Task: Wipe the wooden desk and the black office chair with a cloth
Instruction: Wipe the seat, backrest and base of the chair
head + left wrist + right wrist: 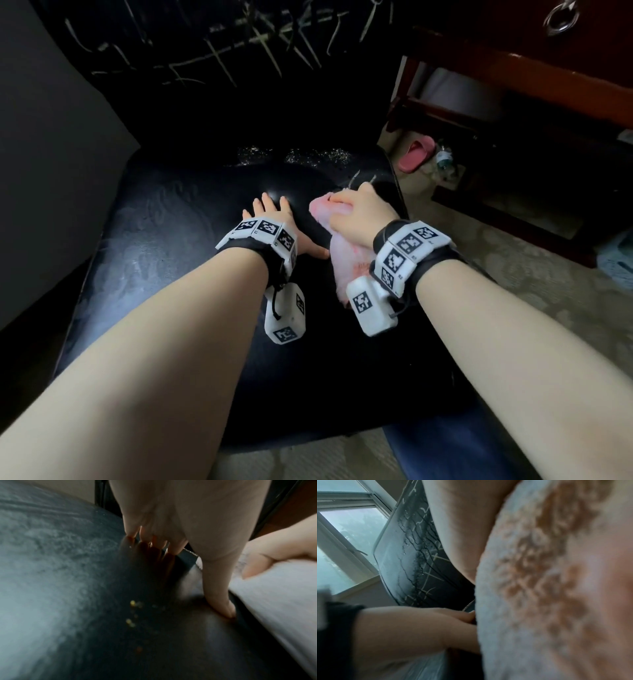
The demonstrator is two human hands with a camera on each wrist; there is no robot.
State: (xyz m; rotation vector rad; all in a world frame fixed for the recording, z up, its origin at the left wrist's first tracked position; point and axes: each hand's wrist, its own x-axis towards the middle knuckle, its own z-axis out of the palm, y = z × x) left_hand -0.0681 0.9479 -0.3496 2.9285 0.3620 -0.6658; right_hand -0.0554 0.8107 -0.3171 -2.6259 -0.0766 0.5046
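The one cloth [325, 219], pale pink and fluffy, lies bunched on the right side of the seat [164, 246] of the one black chair, with the right hand [356, 216] curled over its top and its fingers [337, 200] gripping the bunch, while the left hand [274, 226] lies flat just beside it, fingers [159, 543] spread and pressing the seat. The cloth looks light, soft and floppy, so I judge it best held in a wad under the palm; the seat looks slick, padded and cracked at the back, and one wooden counter [534, 78] stands well apart to the right
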